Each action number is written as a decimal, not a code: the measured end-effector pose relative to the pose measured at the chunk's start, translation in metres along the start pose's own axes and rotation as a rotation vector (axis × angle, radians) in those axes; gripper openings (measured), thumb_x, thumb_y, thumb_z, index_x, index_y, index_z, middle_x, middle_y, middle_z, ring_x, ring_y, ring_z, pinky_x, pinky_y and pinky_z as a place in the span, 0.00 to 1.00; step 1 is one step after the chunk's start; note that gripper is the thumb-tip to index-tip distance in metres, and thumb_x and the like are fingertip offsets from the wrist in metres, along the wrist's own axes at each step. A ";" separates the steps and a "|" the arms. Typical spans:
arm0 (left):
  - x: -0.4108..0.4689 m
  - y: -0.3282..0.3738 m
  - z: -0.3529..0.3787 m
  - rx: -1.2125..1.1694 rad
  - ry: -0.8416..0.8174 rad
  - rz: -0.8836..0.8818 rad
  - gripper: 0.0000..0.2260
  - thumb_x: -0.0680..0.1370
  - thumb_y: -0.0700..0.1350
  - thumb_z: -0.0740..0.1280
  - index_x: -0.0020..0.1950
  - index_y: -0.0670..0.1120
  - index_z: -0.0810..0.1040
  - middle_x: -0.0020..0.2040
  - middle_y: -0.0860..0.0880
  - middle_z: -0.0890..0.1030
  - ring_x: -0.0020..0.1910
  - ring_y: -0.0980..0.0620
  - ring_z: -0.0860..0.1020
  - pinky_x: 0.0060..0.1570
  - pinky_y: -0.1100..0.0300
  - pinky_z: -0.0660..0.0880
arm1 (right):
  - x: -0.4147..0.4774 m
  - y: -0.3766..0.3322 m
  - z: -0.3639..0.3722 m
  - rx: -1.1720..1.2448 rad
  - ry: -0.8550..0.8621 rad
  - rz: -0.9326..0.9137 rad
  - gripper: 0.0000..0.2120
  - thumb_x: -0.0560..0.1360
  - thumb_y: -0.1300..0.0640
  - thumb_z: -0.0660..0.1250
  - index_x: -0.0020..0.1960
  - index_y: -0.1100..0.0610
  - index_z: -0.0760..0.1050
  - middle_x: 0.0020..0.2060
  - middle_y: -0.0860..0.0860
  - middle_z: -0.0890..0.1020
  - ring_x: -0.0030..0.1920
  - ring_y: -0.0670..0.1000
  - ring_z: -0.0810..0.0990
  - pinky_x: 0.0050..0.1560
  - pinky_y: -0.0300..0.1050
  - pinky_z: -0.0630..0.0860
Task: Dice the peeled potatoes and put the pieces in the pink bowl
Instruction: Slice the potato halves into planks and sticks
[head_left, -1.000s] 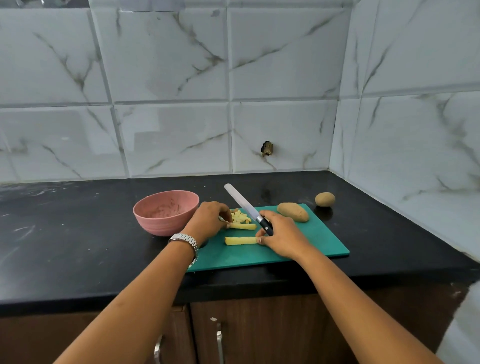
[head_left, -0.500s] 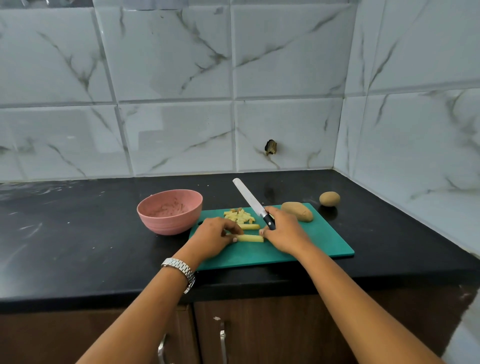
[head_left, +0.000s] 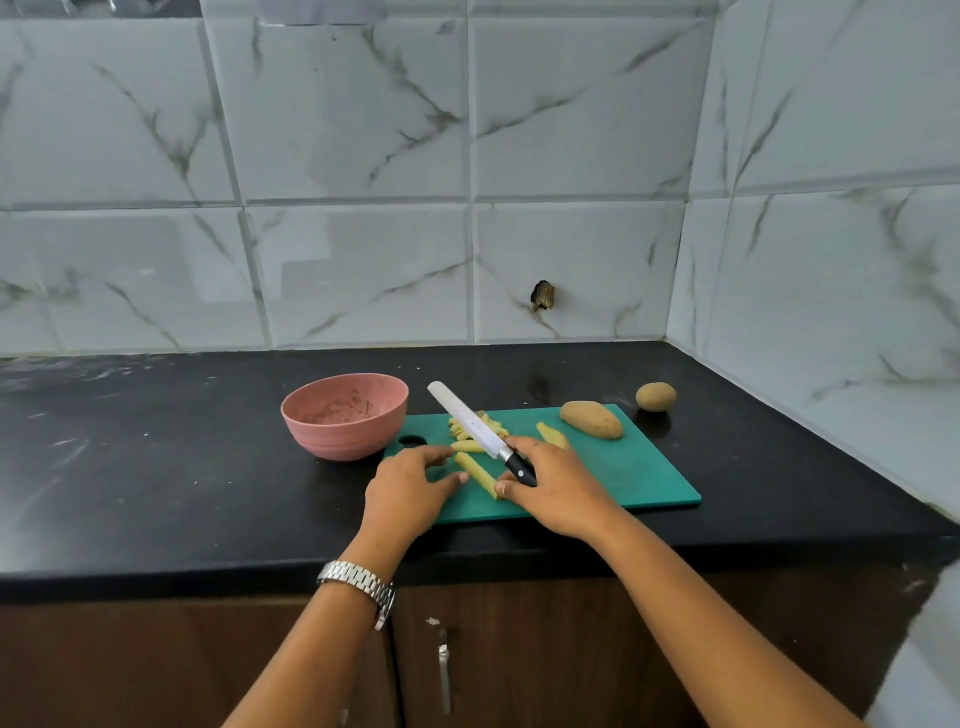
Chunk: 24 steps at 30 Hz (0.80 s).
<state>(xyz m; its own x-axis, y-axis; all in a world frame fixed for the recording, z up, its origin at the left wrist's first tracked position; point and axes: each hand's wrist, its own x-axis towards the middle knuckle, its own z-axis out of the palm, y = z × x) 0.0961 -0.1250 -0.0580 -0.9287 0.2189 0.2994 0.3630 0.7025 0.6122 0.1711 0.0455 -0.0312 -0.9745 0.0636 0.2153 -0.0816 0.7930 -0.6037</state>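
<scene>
Potato stick now turned diagonal mid-frame — left hand nudges it, grip apart. Right hand clamped on knife — crosscuts likely next.

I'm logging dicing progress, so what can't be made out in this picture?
All in the head view:
Knife handle: mostly covered by the right hand, so the grip is unclear.
Cut pieces: the blade crosses the pile, count unknown.
Pink bowl: specks inside too small to identify; its near wall hides part of the bottom.
</scene>
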 end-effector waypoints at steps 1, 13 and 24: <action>-0.002 0.000 0.001 0.047 -0.041 -0.001 0.22 0.73 0.59 0.70 0.66 0.56 0.75 0.62 0.52 0.78 0.62 0.51 0.74 0.61 0.51 0.72 | -0.001 -0.001 -0.001 -0.023 0.006 0.010 0.22 0.79 0.51 0.68 0.71 0.53 0.69 0.54 0.49 0.81 0.54 0.50 0.78 0.56 0.48 0.76; -0.008 0.014 0.000 0.264 -0.135 0.042 0.32 0.73 0.67 0.63 0.74 0.57 0.63 0.73 0.55 0.67 0.72 0.51 0.61 0.67 0.50 0.61 | -0.038 -0.002 -0.015 -0.226 -0.152 0.057 0.24 0.84 0.51 0.54 0.79 0.43 0.55 0.64 0.49 0.77 0.43 0.44 0.77 0.43 0.42 0.77; -0.010 0.013 0.002 0.253 -0.112 0.025 0.33 0.72 0.68 0.63 0.73 0.57 0.64 0.71 0.56 0.69 0.72 0.52 0.61 0.67 0.50 0.61 | -0.047 -0.006 -0.013 -0.303 -0.137 0.038 0.24 0.85 0.50 0.52 0.79 0.40 0.51 0.56 0.49 0.78 0.41 0.44 0.75 0.42 0.41 0.76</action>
<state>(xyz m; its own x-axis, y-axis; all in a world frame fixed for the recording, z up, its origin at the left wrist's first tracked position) 0.1097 -0.1168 -0.0543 -0.9276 0.3016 0.2204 0.3680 0.8397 0.3993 0.2207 0.0457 -0.0275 -0.9963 0.0314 0.0795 0.0017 0.9370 -0.3492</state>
